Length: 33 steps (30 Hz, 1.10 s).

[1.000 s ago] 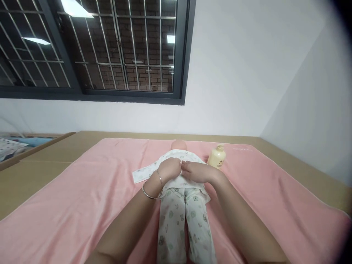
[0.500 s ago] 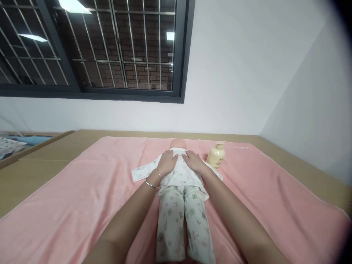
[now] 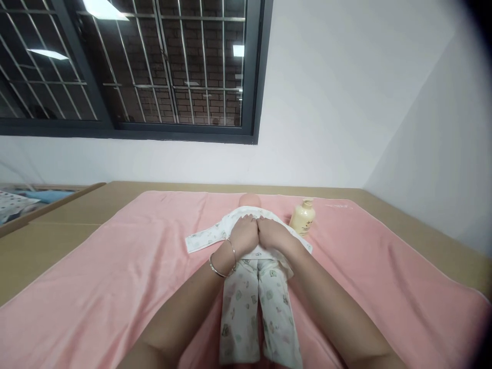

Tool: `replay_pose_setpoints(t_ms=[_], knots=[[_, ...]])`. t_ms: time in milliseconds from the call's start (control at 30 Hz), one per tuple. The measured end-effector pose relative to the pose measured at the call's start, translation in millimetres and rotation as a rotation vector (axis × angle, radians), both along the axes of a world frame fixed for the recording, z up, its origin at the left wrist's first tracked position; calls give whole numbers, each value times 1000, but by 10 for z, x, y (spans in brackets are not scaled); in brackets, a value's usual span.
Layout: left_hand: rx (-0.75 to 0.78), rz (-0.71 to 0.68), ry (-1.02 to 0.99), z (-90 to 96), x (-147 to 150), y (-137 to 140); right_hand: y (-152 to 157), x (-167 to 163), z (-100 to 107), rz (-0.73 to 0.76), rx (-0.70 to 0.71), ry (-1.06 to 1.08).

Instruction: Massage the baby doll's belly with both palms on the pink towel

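A baby doll lies on its back in a white printed shirt (image 3: 207,238) and matching trousers (image 3: 240,315), its bald head (image 3: 249,200) at the far end. Over the shirt's front, my left hand (image 3: 245,237), with a silver bangle (image 3: 223,274) at the wrist, and my right hand (image 3: 274,237) meet at the knuckles. Both have curled fingers; the fingertips are hidden, so I cannot tell whether they pinch the cloth. The doll's sleeves spread out to either side. Just beyond its sleeve on the right stands a cream pump bottle (image 3: 302,219).
A pink cloth (image 3: 126,271) with some wrinkles covers most of the tan surface (image 3: 73,236). White walls (image 3: 326,102) rise behind and to the right. A dark-framed barred window (image 3: 172,77) is above. Folded fabrics (image 3: 34,200) lie at far left.
My hands lay flat and apart on the doll's chest before. Now they have come together at its middle, with the fingers curled in. The bottle has stayed put.
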<state>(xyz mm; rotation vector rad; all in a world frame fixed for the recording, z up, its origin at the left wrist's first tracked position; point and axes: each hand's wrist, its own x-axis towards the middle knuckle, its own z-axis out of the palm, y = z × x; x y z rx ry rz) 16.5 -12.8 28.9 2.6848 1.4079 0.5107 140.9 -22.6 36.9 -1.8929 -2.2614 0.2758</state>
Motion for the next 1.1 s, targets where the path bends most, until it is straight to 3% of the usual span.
replay_pose_setpoints(t_ms=[200, 300, 400, 533, 667, 800, 933, 1100], knots=[[-50, 145, -145, -215, -132, 353, 256, 148, -152, 124, 148, 174], [-92, 218, -194, -305, -238, 511, 393, 243, -294, 98, 161, 237], [-63, 246, -167, -301, -263, 510, 430, 267, -354, 48, 152, 241], [-10, 320, -67, -183, -169, 310, 327, 145, -272, -26, 119, 101], [40, 130, -44, -22, -37, 89, 121, 7, -105, 19, 92, 42], [25, 9, -146, -15, -1, 118, 61, 24, -9, 56, 56, 84], [-10, 59, -211, -203, -94, 367, 260, 139, -138, 128, 109, 240], [-71, 187, -164, -331, -164, 558, 497, 237, -407, -69, 148, 275]])
